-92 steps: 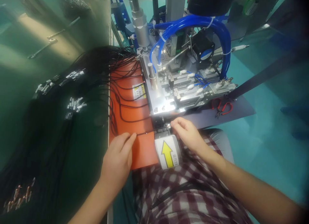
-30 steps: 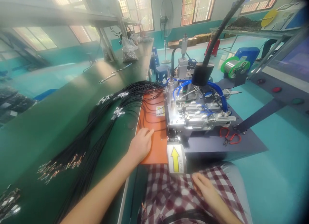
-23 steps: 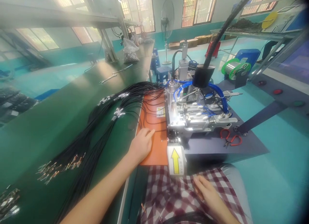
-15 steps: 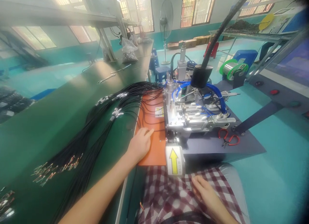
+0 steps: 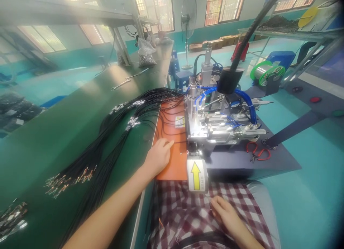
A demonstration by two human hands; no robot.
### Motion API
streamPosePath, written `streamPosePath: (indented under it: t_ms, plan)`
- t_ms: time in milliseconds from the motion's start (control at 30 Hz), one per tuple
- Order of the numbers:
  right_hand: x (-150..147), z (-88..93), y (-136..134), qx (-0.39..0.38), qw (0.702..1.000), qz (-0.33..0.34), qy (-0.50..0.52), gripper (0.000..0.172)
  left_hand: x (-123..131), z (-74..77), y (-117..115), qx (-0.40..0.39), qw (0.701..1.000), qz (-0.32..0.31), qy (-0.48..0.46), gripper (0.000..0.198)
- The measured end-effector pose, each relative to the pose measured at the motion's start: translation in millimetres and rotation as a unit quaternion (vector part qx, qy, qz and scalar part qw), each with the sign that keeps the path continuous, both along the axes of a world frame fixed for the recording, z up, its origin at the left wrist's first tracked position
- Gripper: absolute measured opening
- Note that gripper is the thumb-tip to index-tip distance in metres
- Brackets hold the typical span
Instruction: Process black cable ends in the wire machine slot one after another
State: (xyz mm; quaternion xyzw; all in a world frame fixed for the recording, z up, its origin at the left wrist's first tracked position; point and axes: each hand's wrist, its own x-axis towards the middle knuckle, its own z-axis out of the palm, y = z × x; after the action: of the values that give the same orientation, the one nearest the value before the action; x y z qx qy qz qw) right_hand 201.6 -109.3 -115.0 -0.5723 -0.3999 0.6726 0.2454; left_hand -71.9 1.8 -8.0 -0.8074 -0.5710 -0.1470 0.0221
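My left hand (image 5: 159, 156) is over the orange plate (image 5: 174, 170), its thumb and fingers pinched on a thin black cable (image 5: 179, 142). From the fingertips the cable runs to the front edge of the metal machine (image 5: 217, 129). More black cables (image 5: 145, 111) cross the plate to the machine and trail left over the green table in bundles. Just below the roller with a yellow arrow label (image 5: 196, 175), my right hand (image 5: 223, 210) hovers above the checked cloth on my lap. Its fingers are curled together; whatever they might hold cannot be made out.
Red-handled cutters (image 5: 258, 152) lie on the machine base. A solder spool (image 5: 267, 73) hangs behind it at the right, beside a post with buttons (image 5: 315, 99). A wrench (image 5: 120, 85) and a bag of small parts (image 5: 146, 53) rest on the green table (image 5: 88, 109).
The whole view has shifted slightly, so everything appears a little further right and up. My left hand keeps its pinch at the cable, and my right hand stays low by the roller.
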Motion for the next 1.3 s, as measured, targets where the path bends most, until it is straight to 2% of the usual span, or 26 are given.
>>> streamPosePath:
  t_ms: [367,600,1000,1300]
  plan:
    - [-15.6,-5.2,-6.9,0.002,0.998,0.053,0.024,0.053,-2.6,0.8,0.5,0.018,1.000,-0.013,-0.003,0.041]
    - [-11.1,6.1,-11.8,0.002,0.998,0.057,0.008,0.052,-1.6,-1.3,2.7,0.018,1.000,-0.016,-0.010,0.041]
    - [4.7,17.7,-36.5,0.035,0.991,0.130,-0.007,0.052,4.4,-4.8,2.2,-0.005,1.000,0.006,0.005,0.043]
    - [5.1,19.1,-35.5,0.066,0.990,0.124,-0.010,0.049,0.8,-5.2,1.6,0.014,1.000,-0.002,0.000,0.026]
